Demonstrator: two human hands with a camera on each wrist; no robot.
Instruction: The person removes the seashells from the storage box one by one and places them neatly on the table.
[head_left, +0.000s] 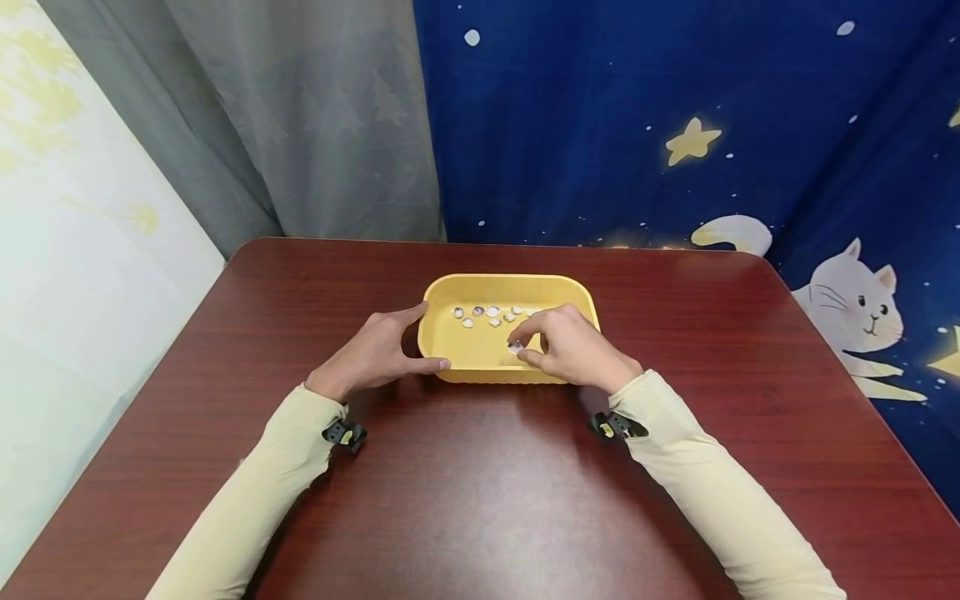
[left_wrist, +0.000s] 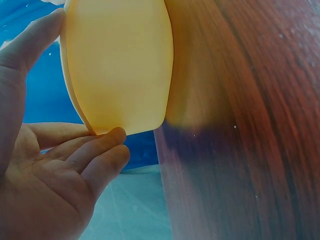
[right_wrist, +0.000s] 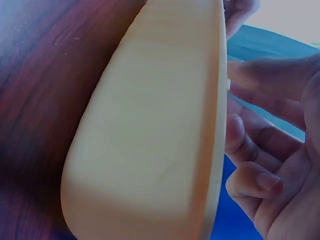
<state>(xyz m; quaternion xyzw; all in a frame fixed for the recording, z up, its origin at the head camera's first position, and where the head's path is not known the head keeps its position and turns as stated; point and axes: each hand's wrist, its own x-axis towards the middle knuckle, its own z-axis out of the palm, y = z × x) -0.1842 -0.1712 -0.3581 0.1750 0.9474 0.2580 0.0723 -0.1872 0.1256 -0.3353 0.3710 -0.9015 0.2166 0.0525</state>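
A yellow rectangular plastic basin (head_left: 465,375) with rounded corners sits on the table. Several small whitish pieces with purple-grey marks, which look like seashells (head_left: 492,311), lie scattered on its floor, mostly towards the back. My left hand (head_left: 375,350) holds the basin's left end, thumb on the front rim and fingers against the left side. Over the inside of the basin, my right hand (head_left: 573,346) pinches one seashell (head_left: 514,347) between thumb and index finger. Seen from the right wrist, the basin wall (right_wrist: 145,115) hides most of what that hand pinches. Part of the shells is covered by the right hand.
The dark red-brown wooden table (head_left: 480,500) reaches around the basin on every side. Behind its far edge hang a grey curtain (head_left: 337,125) and a blue curtain (head_left: 570,125) with stars and a cat. A pale patterned surface (head_left: 90,225) stands at the left.
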